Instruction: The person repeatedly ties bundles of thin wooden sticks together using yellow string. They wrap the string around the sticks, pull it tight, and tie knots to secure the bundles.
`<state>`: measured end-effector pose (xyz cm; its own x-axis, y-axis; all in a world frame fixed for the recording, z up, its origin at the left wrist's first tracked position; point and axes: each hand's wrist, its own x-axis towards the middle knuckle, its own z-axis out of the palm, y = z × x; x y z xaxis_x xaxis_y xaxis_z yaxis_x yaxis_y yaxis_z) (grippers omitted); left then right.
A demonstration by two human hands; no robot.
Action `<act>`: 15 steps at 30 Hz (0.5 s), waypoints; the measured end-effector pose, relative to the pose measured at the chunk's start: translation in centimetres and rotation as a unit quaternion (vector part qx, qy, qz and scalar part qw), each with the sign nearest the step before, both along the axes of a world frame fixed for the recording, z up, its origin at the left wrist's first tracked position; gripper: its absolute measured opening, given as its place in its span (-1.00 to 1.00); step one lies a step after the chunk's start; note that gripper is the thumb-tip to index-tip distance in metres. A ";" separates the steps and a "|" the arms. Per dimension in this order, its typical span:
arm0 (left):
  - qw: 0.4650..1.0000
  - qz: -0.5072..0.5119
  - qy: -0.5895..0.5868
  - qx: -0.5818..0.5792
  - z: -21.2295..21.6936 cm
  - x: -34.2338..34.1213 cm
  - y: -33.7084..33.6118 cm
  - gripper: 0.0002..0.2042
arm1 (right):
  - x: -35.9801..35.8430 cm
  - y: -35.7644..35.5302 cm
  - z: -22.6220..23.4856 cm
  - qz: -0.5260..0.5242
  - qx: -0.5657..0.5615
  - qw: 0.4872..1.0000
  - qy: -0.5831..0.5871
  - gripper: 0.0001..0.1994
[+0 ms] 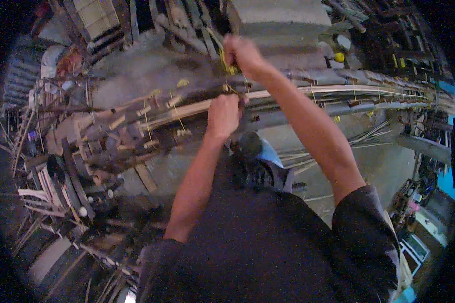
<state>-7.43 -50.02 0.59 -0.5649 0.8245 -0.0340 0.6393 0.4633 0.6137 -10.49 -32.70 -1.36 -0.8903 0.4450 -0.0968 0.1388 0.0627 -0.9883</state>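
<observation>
Long pale wooden strips run across in front of me, between two long dark poles, the nearer pole on my side. Thin yellow ties cross the strips at intervals. My left hand is closed at the strips, near the middle; what lies inside its fingers is hidden. Above and beyond it, my right hand is raised in a fist around a yellow cord. Part of the cord hangs down toward the strips beside my left hand. Both hands are slightly blurred.
Short wooden blocks sit at the strips' left end. A pale concrete block stands at the far side, with a small yellow object to its right. Thin loose sticks lie on the floor at right. Scrap timber is stacked at left.
</observation>
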 end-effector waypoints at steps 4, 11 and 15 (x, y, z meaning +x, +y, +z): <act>0.997 0.044 -0.052 -0.044 -1.1 0.1 -2.3 -0.78 | 14.5 -8.6 10.1 0.236 0.091 0.966 0.050 -0.84; 0.946 -0.062 -0.231 0.219 6.2 -3.5 4.6 -0.64 | 19.2 -15.3 -1.6 0.362 0.257 0.892 -0.087 -0.73; 0.872 0.026 -0.490 -0.005 -5.1 -11.7 7.9 -0.63 | 18.9 -13.0 -1.5 0.404 0.327 0.845 -0.126 -0.81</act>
